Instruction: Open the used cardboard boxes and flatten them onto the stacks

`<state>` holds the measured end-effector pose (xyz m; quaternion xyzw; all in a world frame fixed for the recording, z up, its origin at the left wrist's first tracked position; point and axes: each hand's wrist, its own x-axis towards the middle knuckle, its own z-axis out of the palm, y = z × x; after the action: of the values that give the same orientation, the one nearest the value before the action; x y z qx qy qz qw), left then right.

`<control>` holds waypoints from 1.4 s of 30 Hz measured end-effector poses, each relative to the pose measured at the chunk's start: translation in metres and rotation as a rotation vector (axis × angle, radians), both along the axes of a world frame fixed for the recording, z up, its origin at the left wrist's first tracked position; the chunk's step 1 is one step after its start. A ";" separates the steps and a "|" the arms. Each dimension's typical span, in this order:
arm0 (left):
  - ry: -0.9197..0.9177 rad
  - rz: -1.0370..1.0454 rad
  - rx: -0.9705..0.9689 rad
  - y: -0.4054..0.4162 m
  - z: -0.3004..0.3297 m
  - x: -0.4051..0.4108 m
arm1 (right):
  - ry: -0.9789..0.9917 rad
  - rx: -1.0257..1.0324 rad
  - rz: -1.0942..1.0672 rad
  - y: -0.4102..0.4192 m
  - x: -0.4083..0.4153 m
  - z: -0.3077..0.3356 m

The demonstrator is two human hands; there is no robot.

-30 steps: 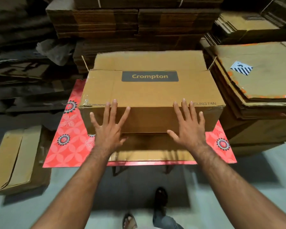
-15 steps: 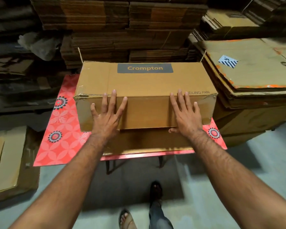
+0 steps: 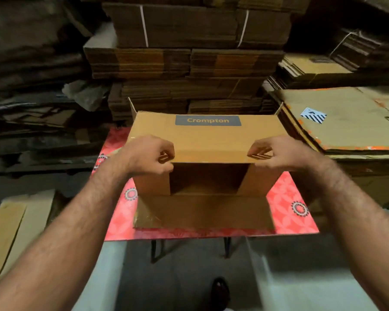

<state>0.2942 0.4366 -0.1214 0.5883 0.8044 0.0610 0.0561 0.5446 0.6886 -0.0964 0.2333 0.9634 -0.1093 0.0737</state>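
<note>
While stacks of flattened cardboard (image 3: 189, 61) fill the back wall and another stack (image 3: 346, 122) sits to my right, I judge the task only partly along for this piece: the Crompton box (image 3: 208, 140) is open at the end facing me but not yet collapsed. It lies on its side on the red patterned table (image 3: 288, 212), its lower flap (image 3: 202, 211) folded out flat toward me, two side flaps half open, the dark inside showing between them. What I reckon is left: open the far end if it is closed, which I cannot see, then press the box flat and lay it on a stack. Both arms reach forward, forearms roughly level. My left hand (image 3: 148, 156) curls around the near top edge at the left corner; my right hand (image 3: 276, 152) pinches the same edge at the right corner, fingers bent over the cardboard, thumbs beneath.
</note>
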 end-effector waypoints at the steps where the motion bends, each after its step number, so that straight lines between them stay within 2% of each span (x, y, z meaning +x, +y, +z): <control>1: 0.036 0.027 0.100 0.006 0.005 -0.004 | 0.082 0.001 -0.021 0.008 -0.003 0.008; 3: 0.215 0.070 0.274 0.022 0.009 -0.011 | 0.205 0.106 -0.091 0.023 -0.014 0.019; 5: 0.413 0.169 0.400 0.041 0.000 -0.018 | 0.318 0.311 -0.173 0.035 -0.031 0.014; 7: 0.412 0.298 0.435 0.061 -0.011 -0.023 | 0.393 0.460 -0.235 0.043 -0.050 0.000; 8: 0.361 0.337 0.377 0.070 -0.018 -0.023 | 0.368 0.491 -0.257 0.045 -0.058 -0.009; 11: 0.230 0.384 0.088 0.093 -0.045 -0.023 | 0.144 0.421 -0.270 0.052 -0.076 -0.048; 15: 0.008 0.343 -0.127 0.099 -0.076 -0.024 | -0.018 0.148 -0.275 0.059 -0.082 -0.091; 18: 0.001 0.321 -0.279 0.097 -0.086 -0.026 | -0.065 0.099 -0.252 0.063 -0.081 -0.105; 23: 0.060 0.300 -0.222 0.092 -0.082 -0.025 | 0.057 0.123 -0.221 0.064 -0.077 -0.102; 28: 0.258 0.255 -0.135 0.092 -0.073 -0.012 | 0.083 0.216 -0.156 0.045 -0.057 -0.100; 31: 0.285 0.283 -0.086 0.090 -0.066 -0.007 | 0.045 0.287 -0.248 0.040 -0.038 -0.099; 35: 0.293 0.302 -0.113 0.083 -0.067 -0.006 | 0.048 0.231 -0.387 0.036 0.001 -0.094; 39: 0.265 0.313 -0.112 0.078 -0.073 -0.006 | -0.034 0.174 -0.436 0.040 0.064 -0.089; 42: 0.273 0.303 -0.111 0.076 -0.075 -0.002 | -0.054 0.160 -0.561 0.052 0.102 -0.092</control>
<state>0.2924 0.5129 -0.1961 0.4592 0.8860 -0.0560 -0.0309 0.6470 0.7410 -0.1880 0.4985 0.8645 -0.0428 0.0478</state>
